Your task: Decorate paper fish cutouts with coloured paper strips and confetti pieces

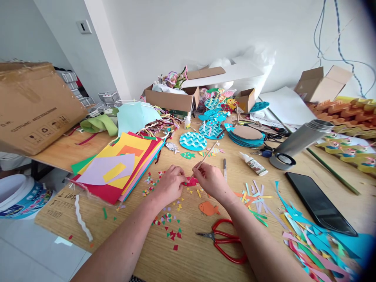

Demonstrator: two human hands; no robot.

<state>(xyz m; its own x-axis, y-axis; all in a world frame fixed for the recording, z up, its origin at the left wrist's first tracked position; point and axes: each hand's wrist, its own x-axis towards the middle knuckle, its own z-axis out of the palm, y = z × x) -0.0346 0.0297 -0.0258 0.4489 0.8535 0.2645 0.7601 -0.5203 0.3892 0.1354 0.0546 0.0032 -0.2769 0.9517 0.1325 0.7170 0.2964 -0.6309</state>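
Note:
A small red paper fish (pixel 192 181) lies on the table between my hands. My left hand (pixel 172 182) has its fingers bent down at the fish's left end and seems to press on it. Pinched in my right hand (pixel 212 178) is a thin wooden stick (pixel 209 154), slanting up to the right, with its lower tip at the red fish. An orange paper fish (pixel 208 208) lies just below my right hand. Red-handled scissors (pixel 225 239) rest under my right forearm. Tiny paper cut-outs (pixel 166 218) are scattered around my left wrist.
Stacked coloured paper (pixel 117 164) lies left. Beyond my hands are a wavy blue disc (pixel 193 141) and a green paper fish (pixel 188 155). To the right are a glue bottle (pixel 253 163), a steel flask (pixel 304 137), a black phone (pixel 320 201) and paper strips (pixel 319 250).

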